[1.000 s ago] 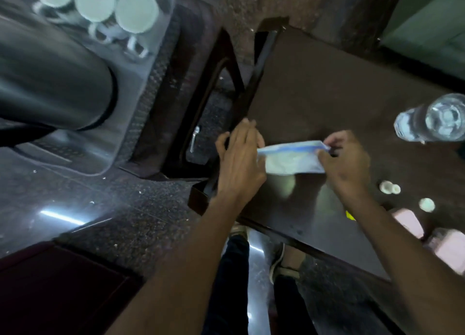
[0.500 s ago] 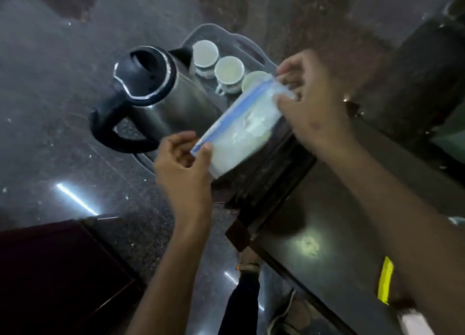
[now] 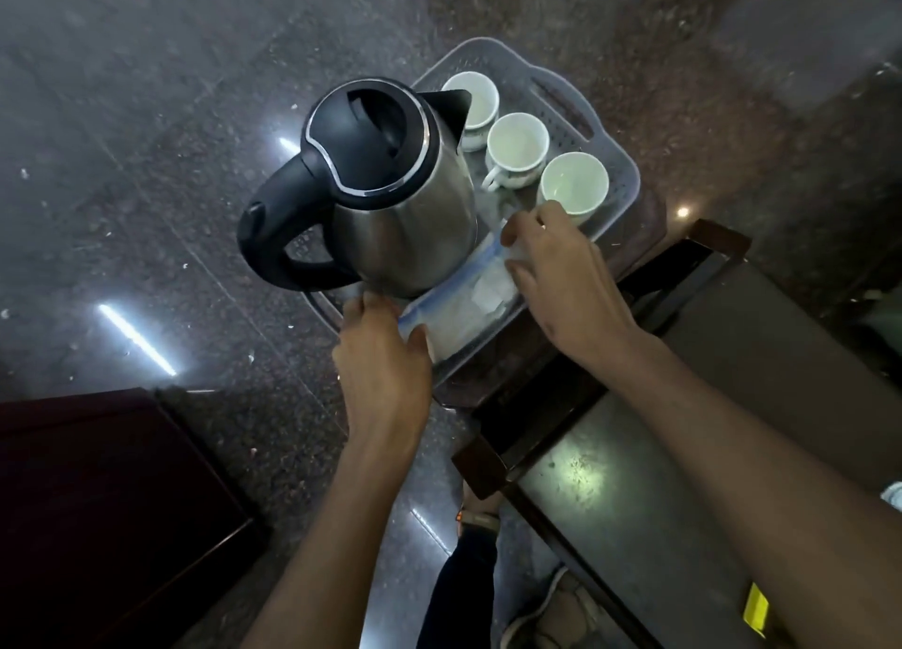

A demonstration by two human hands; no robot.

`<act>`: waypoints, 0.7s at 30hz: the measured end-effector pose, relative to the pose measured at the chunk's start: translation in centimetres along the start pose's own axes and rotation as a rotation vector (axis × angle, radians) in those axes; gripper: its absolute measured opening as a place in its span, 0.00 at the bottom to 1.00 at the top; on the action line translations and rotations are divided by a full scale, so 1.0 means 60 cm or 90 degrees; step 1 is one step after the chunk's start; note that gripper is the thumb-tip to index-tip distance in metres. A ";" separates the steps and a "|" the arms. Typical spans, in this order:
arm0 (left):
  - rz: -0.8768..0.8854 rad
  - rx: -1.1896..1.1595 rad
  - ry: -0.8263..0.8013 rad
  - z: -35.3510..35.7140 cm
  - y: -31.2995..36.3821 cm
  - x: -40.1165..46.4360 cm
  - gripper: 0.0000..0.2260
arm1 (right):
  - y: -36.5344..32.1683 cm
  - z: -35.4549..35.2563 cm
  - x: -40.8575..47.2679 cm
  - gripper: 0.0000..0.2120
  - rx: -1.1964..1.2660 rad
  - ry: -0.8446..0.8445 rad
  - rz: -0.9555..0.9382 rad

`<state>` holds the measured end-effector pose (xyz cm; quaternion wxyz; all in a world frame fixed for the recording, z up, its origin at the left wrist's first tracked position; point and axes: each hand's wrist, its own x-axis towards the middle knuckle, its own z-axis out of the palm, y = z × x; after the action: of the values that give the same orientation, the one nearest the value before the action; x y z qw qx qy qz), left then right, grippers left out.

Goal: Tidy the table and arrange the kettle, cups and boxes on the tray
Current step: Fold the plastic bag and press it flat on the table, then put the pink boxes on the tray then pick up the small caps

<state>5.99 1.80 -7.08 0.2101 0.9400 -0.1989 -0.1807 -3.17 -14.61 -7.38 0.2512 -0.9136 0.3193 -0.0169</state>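
A grey perforated tray [image 3: 617,160] rests on a low dark stand. On it stands a steel kettle [image 3: 405,209] with a black lid and handle, and three white cups [image 3: 518,147] in a row at its far right side. A clear zip bag [image 3: 463,302] with a blue seal strip and white contents lies on the tray's near edge, against the kettle's base. My left hand [image 3: 385,355] grips the bag's near-left end. My right hand [image 3: 561,277] pinches its far-right end, close to the nearest cup.
A dark glossy table [image 3: 683,477] lies at the right, with a yellow item [image 3: 755,609] near its lower edge. Dark wooden furniture [image 3: 107,502] fills the lower left. The floor is speckled dark stone. My legs and shoes show below the table edge.
Both hands lifted the zip bag off the dark table, carried it left to the tray, and lowered it onto the tray's near edge beside the kettle.
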 end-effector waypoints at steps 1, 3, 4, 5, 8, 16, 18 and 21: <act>0.007 0.011 -0.004 -0.001 0.002 0.001 0.10 | -0.001 -0.001 0.000 0.13 -0.001 -0.008 -0.004; 0.009 0.050 -0.032 -0.004 0.004 0.004 0.13 | -0.002 -0.001 0.000 0.13 -0.033 -0.026 -0.014; 0.014 0.070 -0.047 -0.006 0.005 0.004 0.14 | -0.003 -0.002 -0.002 0.12 -0.064 -0.027 -0.023; 0.023 0.090 -0.054 -0.009 0.006 0.002 0.15 | -0.005 -0.002 -0.004 0.11 -0.102 -0.015 -0.037; 0.063 0.141 -0.021 -0.019 0.015 -0.012 0.18 | -0.013 0.001 -0.017 0.06 -0.170 0.055 -0.081; 0.102 0.049 -0.189 0.025 0.022 0.004 0.07 | -0.032 0.023 -0.024 0.12 -0.177 -0.101 -0.081; 0.099 0.088 -0.244 0.037 0.024 0.022 0.10 | -0.031 0.020 -0.030 0.14 -0.198 -0.109 -0.070; 0.142 0.115 -0.279 0.041 0.043 0.023 0.15 | -0.031 0.017 -0.040 0.15 -0.224 -0.117 -0.077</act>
<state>5.36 -1.79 -8.32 0.0960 0.8658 -0.3571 -0.3370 -3.82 -11.46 -7.06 0.1145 -0.9586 0.2375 0.1075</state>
